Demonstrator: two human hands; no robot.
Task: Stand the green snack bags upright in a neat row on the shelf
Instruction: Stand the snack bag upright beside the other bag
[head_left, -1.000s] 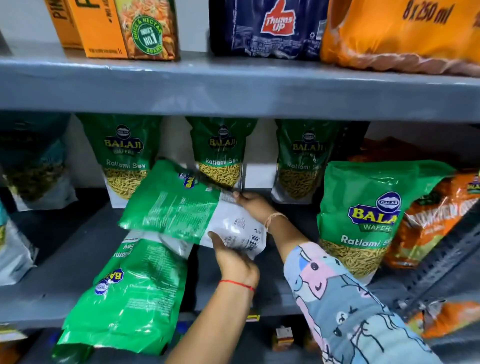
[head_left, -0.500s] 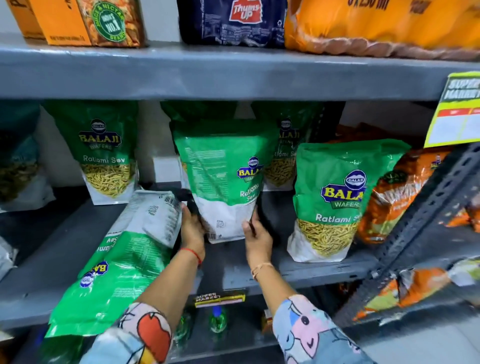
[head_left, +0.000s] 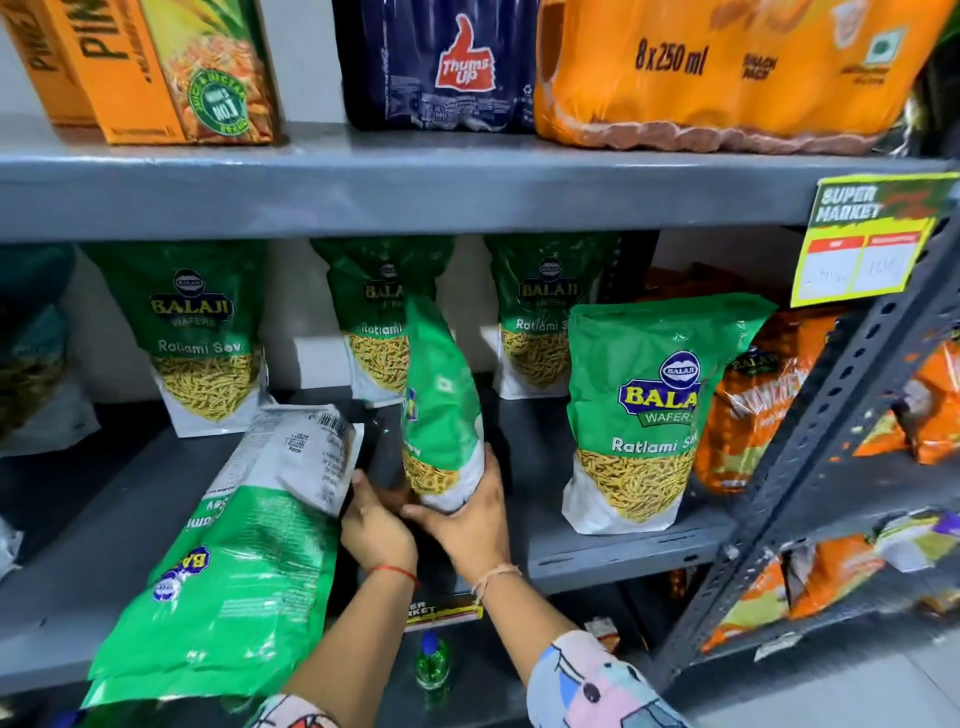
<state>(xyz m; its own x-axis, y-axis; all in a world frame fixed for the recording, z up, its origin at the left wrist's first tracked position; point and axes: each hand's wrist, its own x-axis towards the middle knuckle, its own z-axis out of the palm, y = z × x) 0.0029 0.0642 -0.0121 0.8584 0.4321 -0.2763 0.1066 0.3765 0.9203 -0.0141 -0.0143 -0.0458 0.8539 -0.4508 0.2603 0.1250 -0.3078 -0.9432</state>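
Green glossy plastic snack bag (head_left: 441, 395) stands between my hands, long axis upright, edge-on, top leaning slightly left; my right hand (head_left: 467, 525) clamps its base on the grey metal shelf (head_left: 623, 551), my left hand (head_left: 376, 525) touching beside it, fingers hidden.

Grey metal shelving (head_left: 467, 197), pale wall (head_left: 311, 62)

Both hands, left hand (head_left: 375, 530) and right hand (head_left: 470, 525), grip the base of an upright, edge-on green snack bag (head_left: 441, 410) on the grey shelf (head_left: 623, 551).
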